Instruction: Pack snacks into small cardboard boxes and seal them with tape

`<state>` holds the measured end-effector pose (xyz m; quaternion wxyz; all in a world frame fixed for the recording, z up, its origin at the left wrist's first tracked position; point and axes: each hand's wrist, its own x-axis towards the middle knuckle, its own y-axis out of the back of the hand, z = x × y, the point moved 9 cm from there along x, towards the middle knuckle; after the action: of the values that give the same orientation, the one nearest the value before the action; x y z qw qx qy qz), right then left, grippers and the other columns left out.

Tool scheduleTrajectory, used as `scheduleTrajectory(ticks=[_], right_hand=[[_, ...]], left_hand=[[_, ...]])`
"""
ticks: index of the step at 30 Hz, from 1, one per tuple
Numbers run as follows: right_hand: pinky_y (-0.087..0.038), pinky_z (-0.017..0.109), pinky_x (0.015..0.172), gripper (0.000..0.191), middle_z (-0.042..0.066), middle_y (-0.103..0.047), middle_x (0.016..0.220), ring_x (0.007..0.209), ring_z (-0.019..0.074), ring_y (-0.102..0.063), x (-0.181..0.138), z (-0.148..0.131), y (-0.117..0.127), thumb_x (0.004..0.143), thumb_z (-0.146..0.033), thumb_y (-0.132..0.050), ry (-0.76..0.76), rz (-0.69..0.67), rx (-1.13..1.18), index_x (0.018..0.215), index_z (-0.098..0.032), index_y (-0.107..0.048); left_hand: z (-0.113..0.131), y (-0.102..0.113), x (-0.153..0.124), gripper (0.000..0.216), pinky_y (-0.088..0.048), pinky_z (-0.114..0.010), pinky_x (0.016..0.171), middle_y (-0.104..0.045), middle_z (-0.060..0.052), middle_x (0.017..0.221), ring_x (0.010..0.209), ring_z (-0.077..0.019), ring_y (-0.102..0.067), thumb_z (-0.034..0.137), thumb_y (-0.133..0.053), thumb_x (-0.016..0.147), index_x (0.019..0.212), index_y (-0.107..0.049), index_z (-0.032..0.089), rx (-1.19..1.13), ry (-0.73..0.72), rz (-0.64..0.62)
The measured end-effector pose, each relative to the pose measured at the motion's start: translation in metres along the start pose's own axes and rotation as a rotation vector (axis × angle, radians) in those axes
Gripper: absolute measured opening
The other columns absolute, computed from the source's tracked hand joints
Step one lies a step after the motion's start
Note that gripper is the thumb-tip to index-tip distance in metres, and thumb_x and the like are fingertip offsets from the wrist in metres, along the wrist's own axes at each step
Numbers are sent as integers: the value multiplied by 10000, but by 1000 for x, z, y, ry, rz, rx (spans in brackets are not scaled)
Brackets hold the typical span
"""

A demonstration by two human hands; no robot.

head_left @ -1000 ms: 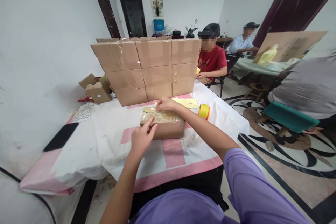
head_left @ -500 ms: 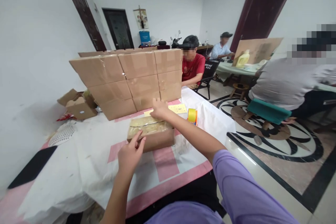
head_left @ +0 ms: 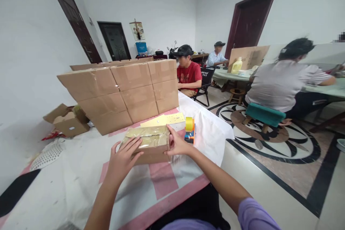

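Observation:
A closed cardboard box (head_left: 155, 156) with shiny tape over its top sits before me on the cloth-covered table. My left hand (head_left: 122, 156) holds the box's left end, fingers spread over the taped top and thumb at the front. At the right end, my right hand (head_left: 176, 142) grips the side, with its index finger at the top corner and its thumb low. Just right of that hand stands a tape dispenser (head_left: 189, 138) with a yellow roll. Yellow sheets with small dark marks (head_left: 174, 118) lie behind the box.
Stacked cardboard boxes (head_left: 138, 102) form a wall at the table's back. An open carton (head_left: 71, 124) and a white perforated basket (head_left: 48, 156) are to the left. A person in red (head_left: 190, 79) sits beyond the stack; others sit at tables on the right.
My right hand has come from the box's back edge to its right end. My left hand has moved from the front edge onto the left top. The view has shifted right.

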<state>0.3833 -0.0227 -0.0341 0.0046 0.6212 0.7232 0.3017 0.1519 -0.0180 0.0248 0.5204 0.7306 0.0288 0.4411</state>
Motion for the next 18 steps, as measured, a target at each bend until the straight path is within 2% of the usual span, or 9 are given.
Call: scheduleTrajectory(ticks=[3,6,8,10,12,14,16,18], right_hand=[[-305,475,1208,1267,189,-332,1552,1457,350,-356,2,-9,1,540,-283,-908,79,94,-40,1584,-213,-192],[-466,447,1081,1200,157,-403,1480,1355,337,-459,3,-26,15,541,-277,-893,132,155,-41,1555,-240,-252],[-542,405,970,1172,155,-385,1500,1343,333,-466,1,-36,41,572,-315,-886,136,260,-7,1550,-258,-242],[-567,377,914,1146,159,-324,1554,1375,336,-435,-6,-43,82,627,-371,-867,124,420,20,1557,-266,-205],[-572,374,903,1139,154,-261,1593,1402,334,-400,-16,-43,134,679,-415,-839,99,605,-1,1572,-283,-144],[-579,390,882,1169,158,-232,1601,1395,338,-399,-27,-34,189,692,-441,-824,62,778,-86,1583,-295,-81],[-573,437,888,1216,181,-246,1574,1371,358,-408,-35,-14,238,666,-464,-823,11,914,-224,1588,-272,-52],[-509,519,994,1235,200,-273,1539,1375,390,-379,-38,16,274,634,-482,-815,-68,1010,-386,1589,-220,-78]], left_hand=[[0,6,-6,394,-274,-466,1089,-694,-54,1342,1186,-279,-656,438,-570,986,1356,-618,314,13,1,70],[2,20,-13,441,-350,-456,1049,-725,-78,1277,1143,-299,-656,370,-691,912,1346,-637,308,110,41,250],[3,26,-22,481,-401,-452,1025,-719,-119,1264,1165,-321,-640,302,-745,860,1330,-648,271,171,65,384],[-1,18,-31,449,-427,-445,1018,-705,-144,1272,1175,-319,-639,267,-734,858,1299,-656,238,167,97,414],[-13,-6,-40,354,-437,-424,1005,-716,-128,1256,1150,-296,-656,283,-662,902,1253,-672,233,113,142,316],[-27,-40,-53,316,-446,-402,979,-731,-101,1241,1130,-274,-671,337,-565,944,1215,-695,239,44,176,143],[-40,-75,-69,376,-456,-407,981,-720,-87,1283,1172,-272,-661,397,-490,961,1235,-700,248,-10,223,-44],[-53,-105,-86,450,-451,-445,1029,-658,-72,1395,1284,-286,-603,446,-446,965,1315,-668,271,-38,314,-207]])
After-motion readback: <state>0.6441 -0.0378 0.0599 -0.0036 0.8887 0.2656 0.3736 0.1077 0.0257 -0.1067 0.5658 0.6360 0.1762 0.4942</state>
